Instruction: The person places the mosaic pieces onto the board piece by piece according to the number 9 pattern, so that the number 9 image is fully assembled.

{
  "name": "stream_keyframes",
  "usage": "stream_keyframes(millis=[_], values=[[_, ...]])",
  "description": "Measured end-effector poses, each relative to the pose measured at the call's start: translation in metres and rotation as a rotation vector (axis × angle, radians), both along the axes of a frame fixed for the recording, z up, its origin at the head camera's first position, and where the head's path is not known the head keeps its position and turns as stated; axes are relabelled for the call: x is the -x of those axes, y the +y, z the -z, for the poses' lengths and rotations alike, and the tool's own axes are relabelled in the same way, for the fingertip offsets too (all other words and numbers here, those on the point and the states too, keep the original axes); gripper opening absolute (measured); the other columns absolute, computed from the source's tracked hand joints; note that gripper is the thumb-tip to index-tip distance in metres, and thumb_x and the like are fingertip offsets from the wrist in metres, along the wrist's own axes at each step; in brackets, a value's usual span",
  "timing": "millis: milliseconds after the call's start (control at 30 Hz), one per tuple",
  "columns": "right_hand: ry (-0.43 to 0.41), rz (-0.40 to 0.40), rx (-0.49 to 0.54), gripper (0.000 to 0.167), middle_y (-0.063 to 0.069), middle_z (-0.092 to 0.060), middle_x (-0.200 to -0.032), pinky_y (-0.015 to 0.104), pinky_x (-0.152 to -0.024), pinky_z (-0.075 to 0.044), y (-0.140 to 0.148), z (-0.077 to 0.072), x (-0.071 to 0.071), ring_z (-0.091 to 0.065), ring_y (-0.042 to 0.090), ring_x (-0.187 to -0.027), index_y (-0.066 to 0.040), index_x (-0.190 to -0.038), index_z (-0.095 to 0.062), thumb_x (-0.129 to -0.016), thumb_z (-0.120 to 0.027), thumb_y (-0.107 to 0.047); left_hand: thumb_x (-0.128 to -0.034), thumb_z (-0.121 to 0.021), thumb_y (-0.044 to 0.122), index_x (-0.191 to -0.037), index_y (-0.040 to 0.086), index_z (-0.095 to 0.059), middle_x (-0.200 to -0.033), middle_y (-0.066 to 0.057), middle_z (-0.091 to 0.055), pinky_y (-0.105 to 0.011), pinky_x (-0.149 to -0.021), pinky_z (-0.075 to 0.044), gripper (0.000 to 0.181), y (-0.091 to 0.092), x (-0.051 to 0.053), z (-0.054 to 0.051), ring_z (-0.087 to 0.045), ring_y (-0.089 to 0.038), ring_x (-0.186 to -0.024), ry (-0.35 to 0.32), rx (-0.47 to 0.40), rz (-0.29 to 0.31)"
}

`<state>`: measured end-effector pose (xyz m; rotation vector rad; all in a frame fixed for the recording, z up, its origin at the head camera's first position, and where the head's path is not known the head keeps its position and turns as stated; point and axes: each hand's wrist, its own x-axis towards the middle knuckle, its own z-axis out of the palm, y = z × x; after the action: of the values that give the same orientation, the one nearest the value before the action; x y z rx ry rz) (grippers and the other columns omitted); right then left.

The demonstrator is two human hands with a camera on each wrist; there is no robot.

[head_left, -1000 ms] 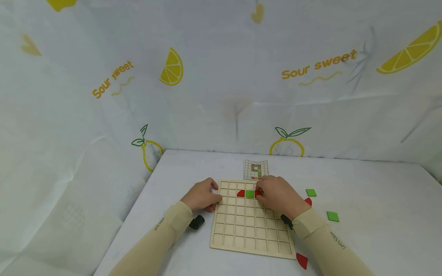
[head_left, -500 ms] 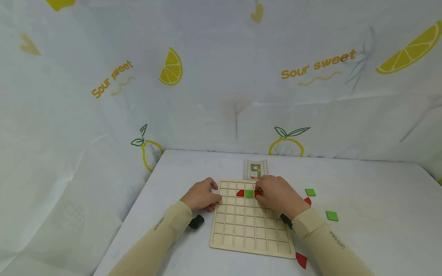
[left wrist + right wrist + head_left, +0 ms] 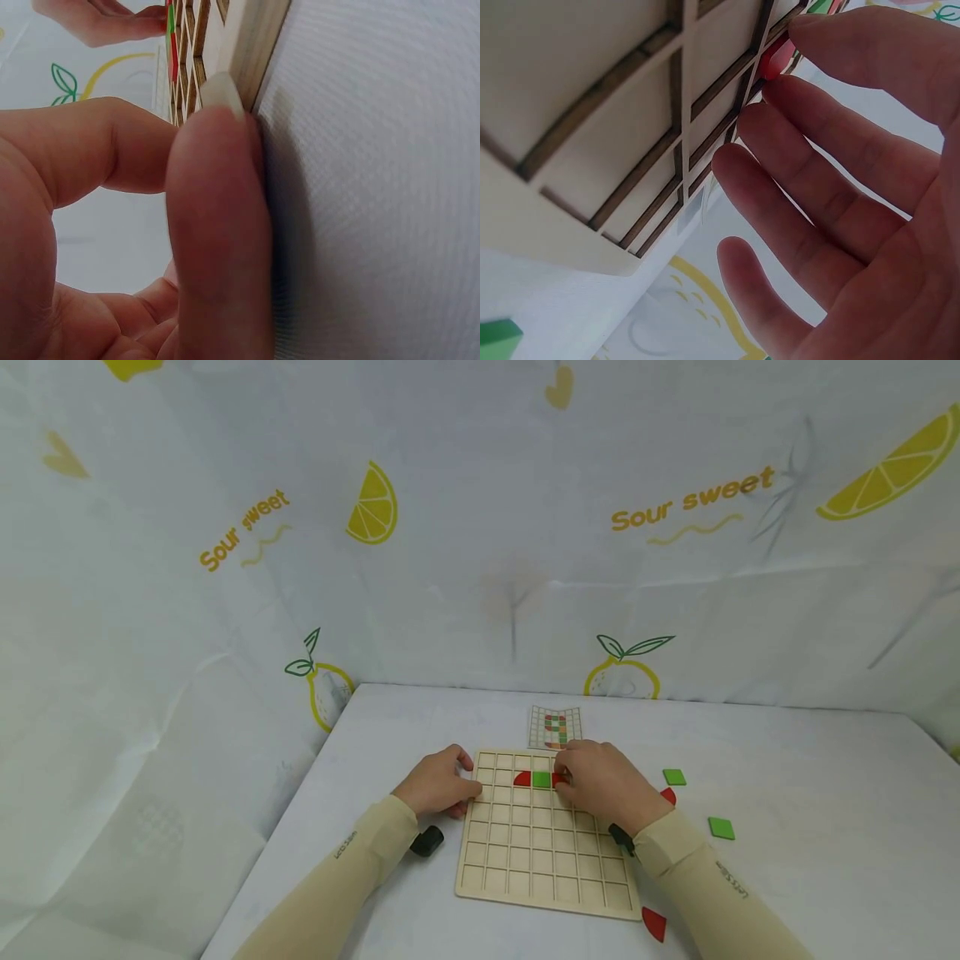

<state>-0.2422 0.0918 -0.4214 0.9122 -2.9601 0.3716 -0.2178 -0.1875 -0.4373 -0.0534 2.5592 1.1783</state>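
Observation:
A light wooden board point(image 3: 542, 862) with a grid of square recesses lies on the table. My left hand point(image 3: 437, 783) holds its upper left edge, the thumb point(image 3: 217, 187) against the rim in the left wrist view. My right hand point(image 3: 606, 785) reaches over the upper right part of the grid. Its thumb and index finger pinch a red quarter-circle tile point(image 3: 778, 60) at one recess; the fingers cover part of it. To the left of that tile, in the same row, sit a green square tile point(image 3: 542, 780) and another red quarter-circle tile point(image 3: 522, 779).
A pattern card point(image 3: 555, 727) printed with a coloured grid lies beyond the board. Loose on the right are two green squares point(image 3: 722, 828), a partly hidden red piece point(image 3: 668, 797) by the right wrist and a red quarter-circle point(image 3: 654, 924) near the board's lower right corner.

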Motion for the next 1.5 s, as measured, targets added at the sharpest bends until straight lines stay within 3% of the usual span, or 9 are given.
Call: stream_keyframes(millis=[800,1067,1267,1500], values=[[-0.019,0.006,0.000,0.006,-0.002,-0.069,-0.093,0.032,-0.072,-0.054,0.001,0.002,0.000,-0.057,0.009,-0.073,-0.013,-0.093,-0.077,-0.095,-0.081,-0.017,-0.0951,-0.074,0.021,-0.126,0.007,-0.058,-0.076,-0.006,-0.073,-0.027,-0.062,-0.058,0.037,0.001,-0.001,-0.002,-0.070,-0.014,-0.063,0.012,-0.012,0.012],[-0.064,0.022,-0.007,0.008,-0.001,-0.072,-0.097,0.034,-0.076,-0.057,0.006,-0.004,0.000,-0.061,0.011,-0.077,-0.012,-0.099,-0.079,-0.095,-0.080,-0.018,-0.0924,-0.074,0.020,-0.125,0.008,-0.058,-0.071,-0.005,-0.070,-0.026,-0.063,-0.055,0.038,0.003,-0.003,-0.005,-0.068,-0.014,-0.061,0.018,0.010,0.004],[-0.106,0.083,-0.016,0.013,-0.002,-0.073,-0.099,0.042,-0.087,-0.060,0.026,-0.010,-0.007,-0.068,0.014,-0.087,-0.013,-0.105,-0.081,-0.096,-0.078,-0.022,-0.0934,-0.074,0.020,-0.125,0.008,-0.058,-0.071,-0.005,-0.071,-0.026,-0.063,-0.055,0.037,0.006,-0.003,-0.002,-0.068,-0.014,-0.060,0.017,0.017,0.012],[-0.088,0.138,-0.062,0.019,-0.004,-0.070,-0.099,0.043,-0.085,-0.060,0.077,-0.017,-0.021,-0.065,0.015,-0.086,-0.013,-0.108,-0.079,-0.095,-0.081,-0.027,-0.0939,-0.074,0.023,-0.125,0.010,-0.059,-0.072,-0.005,-0.071,-0.027,-0.065,-0.054,0.038,0.002,-0.004,-0.003,-0.069,-0.014,-0.061,0.009,0.036,-0.004]])
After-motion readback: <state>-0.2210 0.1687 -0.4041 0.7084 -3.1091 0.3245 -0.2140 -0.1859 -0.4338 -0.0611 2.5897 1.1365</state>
